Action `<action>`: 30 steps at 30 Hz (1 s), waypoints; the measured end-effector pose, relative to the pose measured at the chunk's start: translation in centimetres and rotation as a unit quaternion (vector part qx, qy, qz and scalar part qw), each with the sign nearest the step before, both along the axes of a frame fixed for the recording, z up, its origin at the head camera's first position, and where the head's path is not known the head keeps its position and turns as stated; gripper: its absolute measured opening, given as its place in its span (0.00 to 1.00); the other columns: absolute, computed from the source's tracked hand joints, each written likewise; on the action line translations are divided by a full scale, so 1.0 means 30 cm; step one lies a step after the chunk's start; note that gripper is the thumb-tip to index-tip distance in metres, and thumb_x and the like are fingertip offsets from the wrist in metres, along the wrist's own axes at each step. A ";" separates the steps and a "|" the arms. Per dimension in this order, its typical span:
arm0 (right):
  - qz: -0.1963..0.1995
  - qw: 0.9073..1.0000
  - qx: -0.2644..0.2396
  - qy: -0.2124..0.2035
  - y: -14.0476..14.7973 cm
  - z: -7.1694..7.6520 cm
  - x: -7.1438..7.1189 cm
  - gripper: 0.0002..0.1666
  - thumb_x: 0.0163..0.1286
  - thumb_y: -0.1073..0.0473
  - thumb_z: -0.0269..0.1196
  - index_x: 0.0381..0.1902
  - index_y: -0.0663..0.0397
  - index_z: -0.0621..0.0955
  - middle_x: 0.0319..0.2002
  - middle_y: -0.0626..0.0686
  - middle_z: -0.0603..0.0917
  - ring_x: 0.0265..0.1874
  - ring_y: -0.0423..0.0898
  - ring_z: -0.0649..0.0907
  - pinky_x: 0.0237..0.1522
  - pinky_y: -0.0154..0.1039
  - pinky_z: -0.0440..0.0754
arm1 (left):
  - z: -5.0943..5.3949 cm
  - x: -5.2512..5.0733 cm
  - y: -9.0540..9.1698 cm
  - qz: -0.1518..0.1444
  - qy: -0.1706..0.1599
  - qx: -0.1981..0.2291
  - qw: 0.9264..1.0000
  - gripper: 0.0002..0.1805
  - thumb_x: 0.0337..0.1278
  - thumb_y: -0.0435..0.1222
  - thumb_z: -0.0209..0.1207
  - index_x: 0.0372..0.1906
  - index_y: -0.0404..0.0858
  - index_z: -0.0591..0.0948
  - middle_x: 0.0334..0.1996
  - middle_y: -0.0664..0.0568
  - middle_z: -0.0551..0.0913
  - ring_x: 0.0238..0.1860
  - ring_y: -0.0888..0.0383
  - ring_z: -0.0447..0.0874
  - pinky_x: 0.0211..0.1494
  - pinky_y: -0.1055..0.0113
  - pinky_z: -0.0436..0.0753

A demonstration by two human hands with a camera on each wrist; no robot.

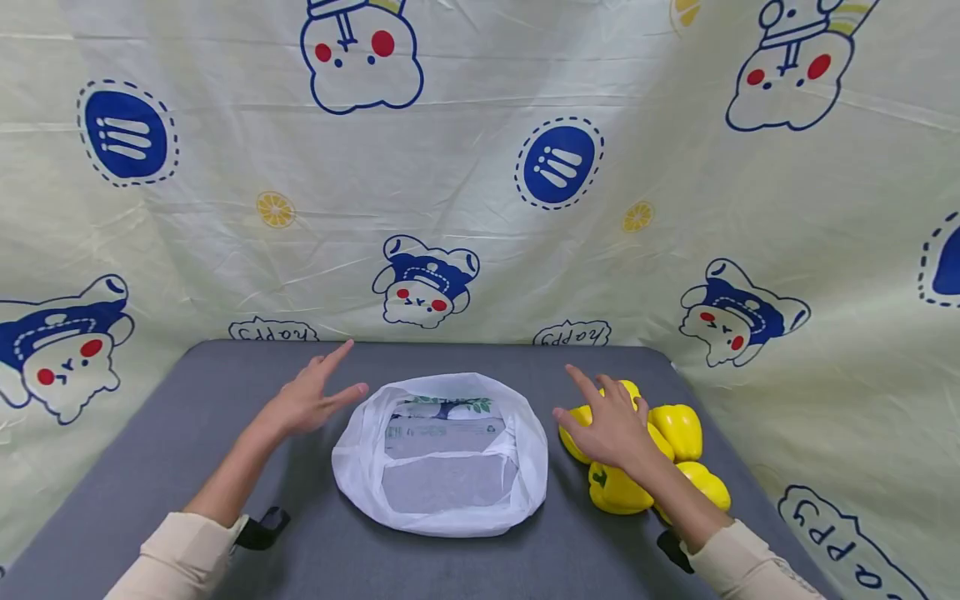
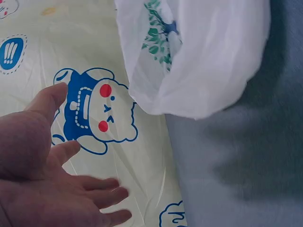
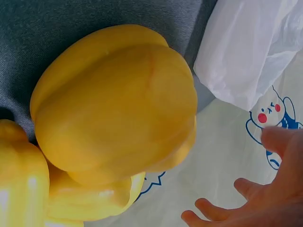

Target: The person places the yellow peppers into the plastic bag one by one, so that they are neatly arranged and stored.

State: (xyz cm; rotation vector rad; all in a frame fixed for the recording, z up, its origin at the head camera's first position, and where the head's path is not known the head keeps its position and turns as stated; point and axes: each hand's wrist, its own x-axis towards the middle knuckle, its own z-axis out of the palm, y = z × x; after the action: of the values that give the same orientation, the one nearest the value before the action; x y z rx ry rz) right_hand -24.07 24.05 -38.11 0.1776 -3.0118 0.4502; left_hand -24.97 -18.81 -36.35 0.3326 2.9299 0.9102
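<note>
Yellow peppers (image 1: 678, 430) lie clustered on counter (image 1: 420, 575), person's right side. Right hand (image 1: 613, 421) nearer, poised over cluster; grip wide, fingers spread, nothing held. In right wrist view, fingers show apart from nearest pepper. Relation that counts: peppers around and beneath right hand, white bag (image 1: 442, 523) to its left, mouth up, wider side to side than front to back. Left hand (image 1: 306, 402) near bag's opposite side, well apart from peppers, grip equally loose, nothing held.
</note>
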 end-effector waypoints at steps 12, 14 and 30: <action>0.004 1.000 -0.016 -0.013 0.030 0.014 0.006 0.50 0.65 0.42 0.66 0.81 0.40 0.57 0.73 0.71 0.64 0.72 0.71 0.63 0.64 0.79 0.53 | -0.011 0.001 0.020 0.015 -0.058 0.115 0.992 0.43 0.66 0.45 0.63 0.80 0.40 0.58 0.70 0.29 0.70 0.71 0.33 0.69 0.65 0.38 0.74; 0.003 1.000 -0.023 -0.019 0.035 0.013 0.007 0.51 0.65 0.43 0.66 0.81 0.40 0.57 0.74 0.71 0.64 0.72 0.71 0.63 0.64 0.79 0.53 | -0.018 0.002 0.017 0.015 -0.059 0.134 0.989 0.41 0.65 0.42 0.64 0.78 0.39 0.61 0.66 0.30 0.76 0.68 0.35 0.74 0.65 0.38 0.74; 0.007 0.997 -0.053 -0.057 0.083 0.005 0.024 0.53 0.61 0.49 0.73 0.79 0.46 0.61 0.72 0.69 0.68 0.70 0.70 0.68 0.62 0.72 0.69 | -0.122 0.002 0.064 0.046 -0.093 0.188 0.977 0.32 0.63 0.39 0.65 0.70 0.32 0.73 0.54 0.38 0.87 0.60 0.40 0.83 0.64 0.43 0.76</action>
State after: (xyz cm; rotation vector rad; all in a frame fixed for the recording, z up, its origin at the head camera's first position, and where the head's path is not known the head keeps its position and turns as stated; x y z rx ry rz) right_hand -23.34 26.53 -37.97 0.1714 -3.0877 0.6419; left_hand -24.90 -16.91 -39.99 0.1166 2.6109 1.4285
